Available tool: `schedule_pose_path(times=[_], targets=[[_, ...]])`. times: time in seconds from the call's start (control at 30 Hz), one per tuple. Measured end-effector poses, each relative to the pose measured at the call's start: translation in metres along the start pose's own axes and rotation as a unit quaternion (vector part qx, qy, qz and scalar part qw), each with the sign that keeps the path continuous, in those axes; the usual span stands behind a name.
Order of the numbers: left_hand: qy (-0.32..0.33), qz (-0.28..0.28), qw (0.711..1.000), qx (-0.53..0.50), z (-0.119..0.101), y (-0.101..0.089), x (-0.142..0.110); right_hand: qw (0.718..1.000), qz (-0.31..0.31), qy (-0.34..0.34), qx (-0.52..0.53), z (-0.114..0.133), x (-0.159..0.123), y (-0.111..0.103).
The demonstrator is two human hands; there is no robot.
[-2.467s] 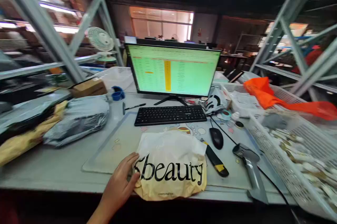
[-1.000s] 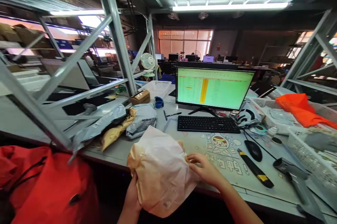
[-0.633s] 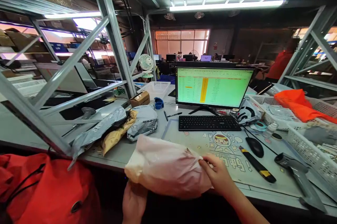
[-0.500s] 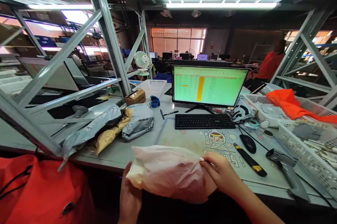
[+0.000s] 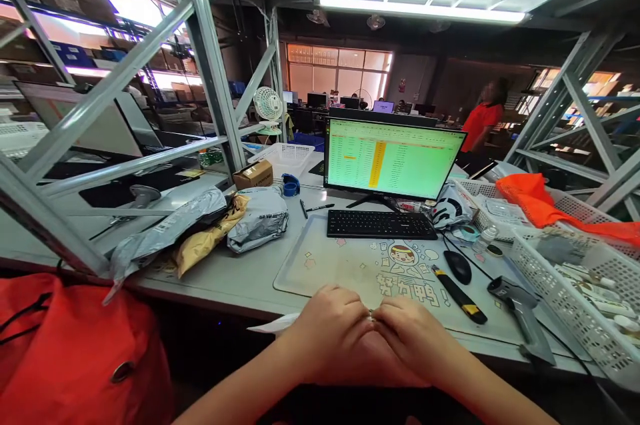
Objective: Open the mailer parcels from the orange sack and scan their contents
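Note:
My left hand [image 5: 327, 332] and my right hand [image 5: 413, 338] are pressed together at the front edge of the desk, fingers curled, both closed over a pale plastic mailer bag. Only a white corner of the bag [image 5: 273, 326] sticks out to the left under my left wrist; the rest is hidden beneath my hands. Just beyond my knuckles lies the cartoon-printed desk mat [image 5: 350, 265].
On the desk: keyboard [image 5: 380, 224], monitor [image 5: 393, 158], mouse [image 5: 457, 266], utility knife [image 5: 459, 294], barcode scanner [image 5: 523, 308]. Grey and yellow parcels [image 5: 220, 228] lie at left, white baskets [image 5: 570, 278] at right, a red bag [image 5: 75, 352] at lower left. A person in red [image 5: 480, 122] stands far back.
The bag was lifted off the desk, turned over and held between both hands; now both hands have closed over it and squashed it down, hiding nearly all of it.

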State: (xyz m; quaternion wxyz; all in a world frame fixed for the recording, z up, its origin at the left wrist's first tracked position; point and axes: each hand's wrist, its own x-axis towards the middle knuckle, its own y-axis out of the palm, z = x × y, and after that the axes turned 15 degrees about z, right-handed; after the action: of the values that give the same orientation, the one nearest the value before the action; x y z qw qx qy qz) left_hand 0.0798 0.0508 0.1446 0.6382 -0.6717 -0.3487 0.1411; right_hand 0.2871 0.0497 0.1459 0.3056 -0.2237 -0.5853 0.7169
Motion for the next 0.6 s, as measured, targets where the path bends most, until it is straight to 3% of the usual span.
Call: schedule_pose_path(times=[0.1,0.2,0.43,0.53,0.6], targets=[[0.051,0.024,0.998,0.037,0.004,0.009,0.008,0.999,0.034,-0.004,-0.002,-0.004,-0.008,0.001],[0.077,0.03,0.995,0.062,0.015,0.006,-0.004,0.999,0.049,-0.005,0.018,-0.017,-0.021,-0.002],[-0.057,0.025,0.997,0.051,0.057,-0.044,-0.066,0.98,-0.002,0.088,0.18,-0.073,-0.078,-0.013],[-0.09,0.022,0.992,-0.081,0.071,-0.039,-0.07,0.966,-0.038,0.11,0.233,-0.086,-0.083,-0.015],[-0.096,-0.014,0.962,-0.255,0.081,-0.012,-0.059,0.954,-0.081,0.122,0.261,-0.092,-0.073,-0.016]])
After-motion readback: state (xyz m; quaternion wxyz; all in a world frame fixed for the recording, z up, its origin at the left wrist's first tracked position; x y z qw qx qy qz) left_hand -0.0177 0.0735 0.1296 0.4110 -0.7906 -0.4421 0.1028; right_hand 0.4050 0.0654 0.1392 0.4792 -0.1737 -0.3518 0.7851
